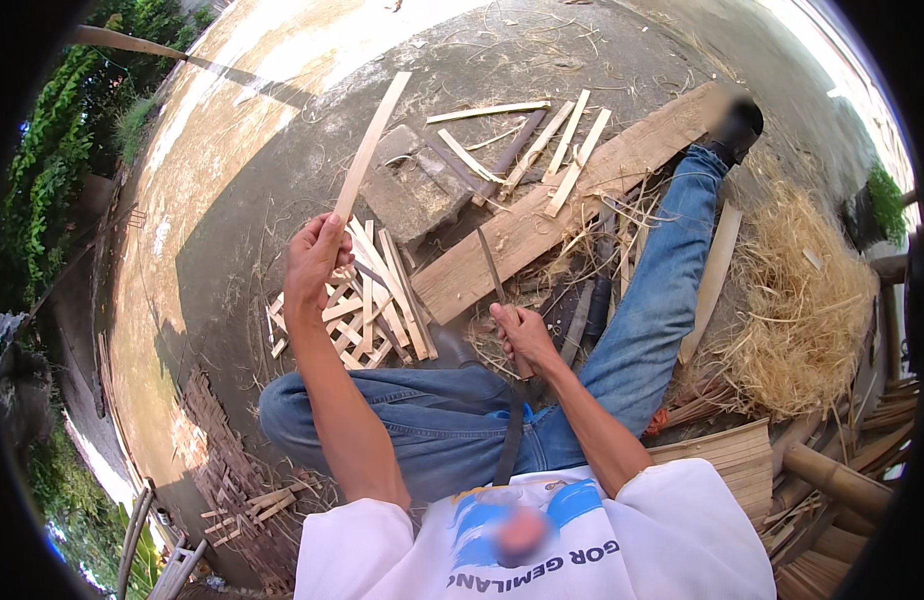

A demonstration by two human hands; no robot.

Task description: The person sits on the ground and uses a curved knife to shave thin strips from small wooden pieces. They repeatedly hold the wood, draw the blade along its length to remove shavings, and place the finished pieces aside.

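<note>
My left hand point(317, 255) is closed on the lower end of a long, pale flat strip point(370, 145), apparently bamboo or wood, which points up and away from me. In front of my lap my right hand point(523, 338) grips a knife point(490, 262) with a long, narrow, dark blade, its tip pointing away. The blade and the strip are apart. Below and beside my left hand lies a criss-cross pile of cut pale strips point(368, 315). A wide wooden plank point(562, 235) runs diagonally beyond the knife, near my outstretched leg.
A concrete block point(407, 190) sits beyond the pile. Several loose strips point(572, 145) lie by the plank's far side. To the right is a heap of fine shavings point(792, 300), with bamboo poles point(837, 480) below it. A frayed woven mat point(217, 465) lies at left.
</note>
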